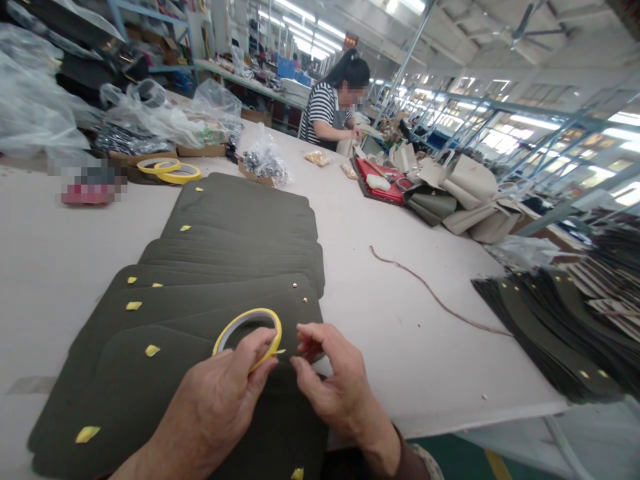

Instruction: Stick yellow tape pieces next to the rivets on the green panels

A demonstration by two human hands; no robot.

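Observation:
My left hand (220, 393) is closed on a roll of yellow tape (273, 319), thumb and fingers pinching its near right side. A short loose tape end sticks out to the right of the roll. Just beside it, my right hand (337, 380) is curled, with thumb and fingertips apart and nothing visible between them. Beneath both hands lie overlapping dark olive panels (200, 297) with rounded corners, fanned away from me. Small yellow tape pieces (153, 350) stick to their left parts. Two small metal studs (295, 285) show near the right edge of one panel.
Two more yellow tape rolls (183, 175) lie behind the panels, near plastic bags (165, 120). A brown cord (425, 283) crosses the table on the right, close to stacked dark strips (545, 327). Beige and dark bags (470, 187) lie farther back, near a seated co-worker (325, 110).

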